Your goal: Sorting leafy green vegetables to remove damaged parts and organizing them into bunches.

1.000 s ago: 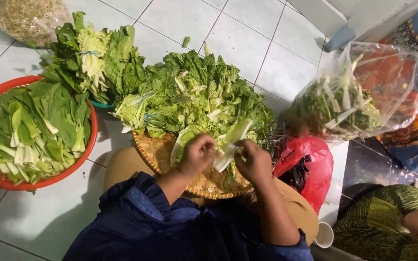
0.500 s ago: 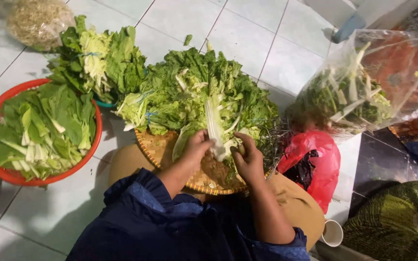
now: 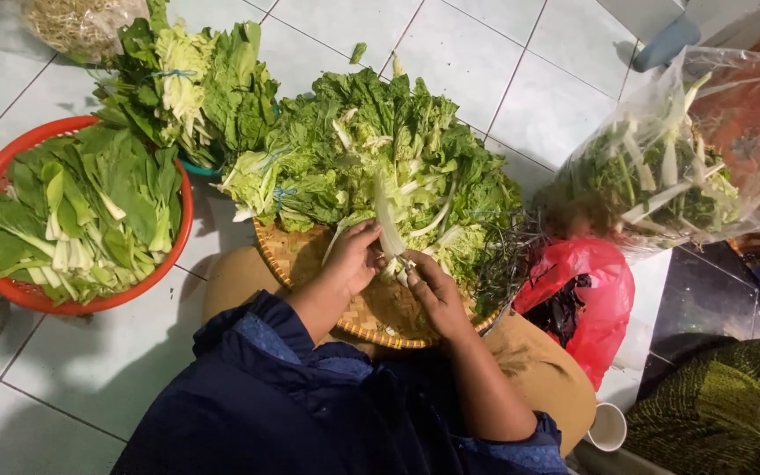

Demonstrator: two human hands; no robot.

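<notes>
Since half a second ago, both hands have drawn slightly lower on the woven tray (image 3: 305,255), and the pale stalk now stands upright between them. White floor tiles (image 3: 477,62) with dark grout fill the room, meeting darker tiles at lower right. The stalk (image 3: 387,227) is long, whitish-green and thin, rising from the fingers against the heap of leafy greens (image 3: 380,149) at frame centre. The left hand (image 3: 355,257) pinches its base with curled fingers; the right hand (image 3: 431,290) is curled closed just beside it, touching the stalk's foot. A red basket (image 3: 182,224) at left holds bok choy (image 3: 81,207). At upper right, a clear plastic bag (image 3: 749,114) holds greens; a red plastic bag (image 3: 595,295) lies below it.
</notes>
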